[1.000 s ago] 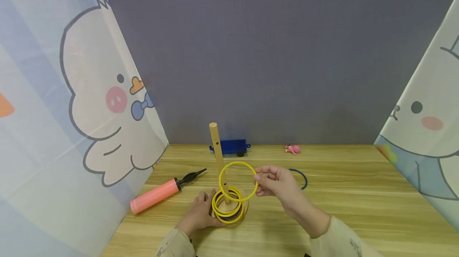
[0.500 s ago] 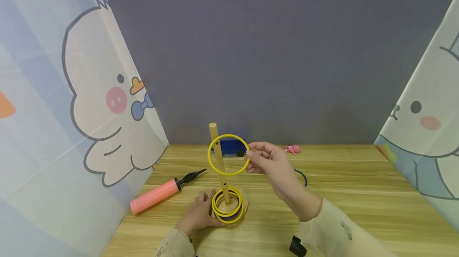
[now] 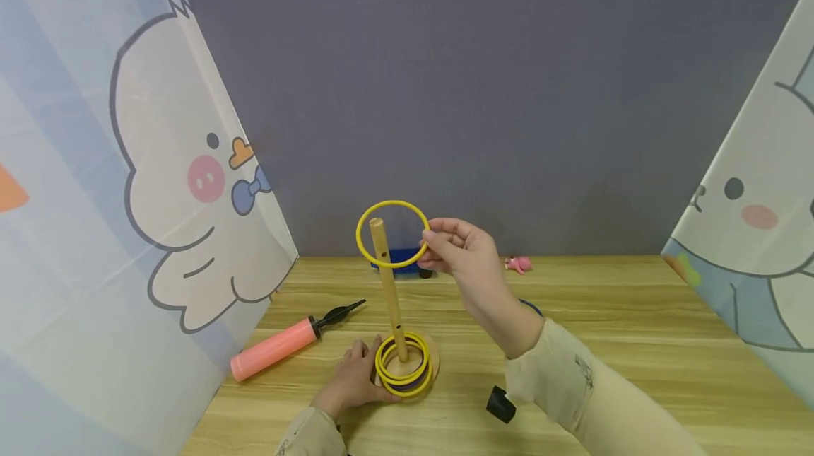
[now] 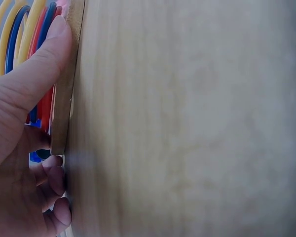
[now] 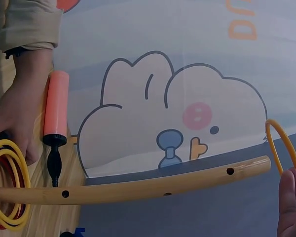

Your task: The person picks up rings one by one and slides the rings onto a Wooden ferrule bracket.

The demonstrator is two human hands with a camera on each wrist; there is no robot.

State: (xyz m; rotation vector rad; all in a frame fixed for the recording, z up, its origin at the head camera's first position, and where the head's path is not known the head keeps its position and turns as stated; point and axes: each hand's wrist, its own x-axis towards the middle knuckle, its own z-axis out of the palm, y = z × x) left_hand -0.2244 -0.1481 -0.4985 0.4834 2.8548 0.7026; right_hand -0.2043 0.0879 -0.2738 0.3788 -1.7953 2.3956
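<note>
A wooden peg (image 3: 388,286) stands upright on a round wooden base (image 3: 432,360). Several rings (image 3: 403,370), mostly yellow, lie stacked around its foot. My right hand (image 3: 427,240) pinches one more yellow ring (image 3: 369,212) by its right edge and holds it level with the peg's tip. In the right wrist view this ring (image 5: 281,143) sits just at the end of the peg (image 5: 138,185). My left hand (image 3: 364,371) grips the base's left edge. Its thumb (image 4: 37,69) lies across the ring stack (image 4: 19,29), and the other fingers curl at the rim (image 4: 63,103).
A pink hand pump (image 3: 275,348) with a black nozzle lies left of the base. A dark blue ring (image 3: 534,309) lies on the table (image 3: 636,343) behind my right forearm. A blue toy (image 3: 407,258) and a small pink toy (image 3: 518,264) sit at the back wall. Printed curtains hang on both sides.
My right hand has lifted the yellow ring up and to the left, from beside the stacked rings to the peg's top. The left hand has stayed on the base.
</note>
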